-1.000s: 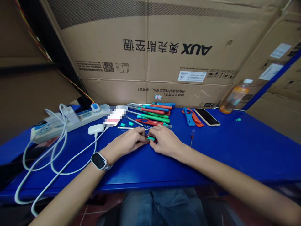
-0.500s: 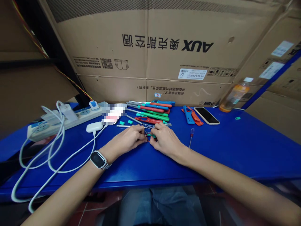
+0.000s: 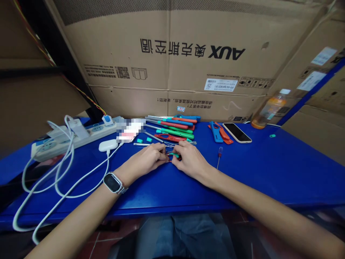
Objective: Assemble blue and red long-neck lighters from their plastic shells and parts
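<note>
Head: blue table, cardboard behind

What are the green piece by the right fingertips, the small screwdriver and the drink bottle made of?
Green piece: probably plastic, given its even, bright colour; partly hidden.
Screwdriver: apparently a translucent plastic handle and a thin shaft, likely metal.
Bottle: looks like clear, smooth plastic, since the orange drink shows through.

The blue tabletop is smooth and glossy, the carton matt cardboard. Stick lighters pair plastic handles with shiny metal tubes — the green piece looks plastic, the watch strap metallic.
</note>
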The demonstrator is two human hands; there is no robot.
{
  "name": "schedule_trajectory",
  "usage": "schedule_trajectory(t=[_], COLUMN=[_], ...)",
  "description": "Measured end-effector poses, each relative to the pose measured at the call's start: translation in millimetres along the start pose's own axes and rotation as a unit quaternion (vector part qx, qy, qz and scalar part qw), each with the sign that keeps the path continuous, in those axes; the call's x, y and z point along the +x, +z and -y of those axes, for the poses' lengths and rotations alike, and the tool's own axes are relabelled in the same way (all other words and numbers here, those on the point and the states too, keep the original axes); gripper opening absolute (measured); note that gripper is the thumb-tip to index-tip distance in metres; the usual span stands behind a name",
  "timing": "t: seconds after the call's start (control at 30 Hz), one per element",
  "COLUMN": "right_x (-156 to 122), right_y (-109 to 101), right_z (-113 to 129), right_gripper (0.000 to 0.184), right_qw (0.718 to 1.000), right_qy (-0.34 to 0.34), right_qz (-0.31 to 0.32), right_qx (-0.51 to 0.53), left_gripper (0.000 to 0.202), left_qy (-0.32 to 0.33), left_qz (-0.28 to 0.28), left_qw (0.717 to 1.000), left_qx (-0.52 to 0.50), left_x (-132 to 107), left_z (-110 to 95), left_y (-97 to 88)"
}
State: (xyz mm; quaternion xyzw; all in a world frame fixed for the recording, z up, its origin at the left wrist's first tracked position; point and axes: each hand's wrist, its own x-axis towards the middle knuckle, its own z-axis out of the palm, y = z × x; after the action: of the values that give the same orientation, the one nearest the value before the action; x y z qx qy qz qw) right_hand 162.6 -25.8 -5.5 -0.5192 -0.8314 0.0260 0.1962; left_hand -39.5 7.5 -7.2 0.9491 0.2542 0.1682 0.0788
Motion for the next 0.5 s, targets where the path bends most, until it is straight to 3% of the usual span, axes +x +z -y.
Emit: schedule_trajectory(t=[0.33, 0.5], right_x=[-1, -6], right_y=[-11, -14], right_z=[2, -2], right_gripper=[0.018, 0.024], right_qw=[0.995, 0.996], right_qy=[-0.052, -0.068], right_qz=[0.048, 0.04], right_qx=[-0.07, -0.034], left_gripper=[0.035, 0.03], left_qy=[0.01, 0.003], left_qz=[0.001, 0.014], left_qw=[1.0, 1.0], left_qx=[-0.003, 0.006], left_x=[1, 3], left_z=[2, 2], left_y=[-1.1, -4.8])
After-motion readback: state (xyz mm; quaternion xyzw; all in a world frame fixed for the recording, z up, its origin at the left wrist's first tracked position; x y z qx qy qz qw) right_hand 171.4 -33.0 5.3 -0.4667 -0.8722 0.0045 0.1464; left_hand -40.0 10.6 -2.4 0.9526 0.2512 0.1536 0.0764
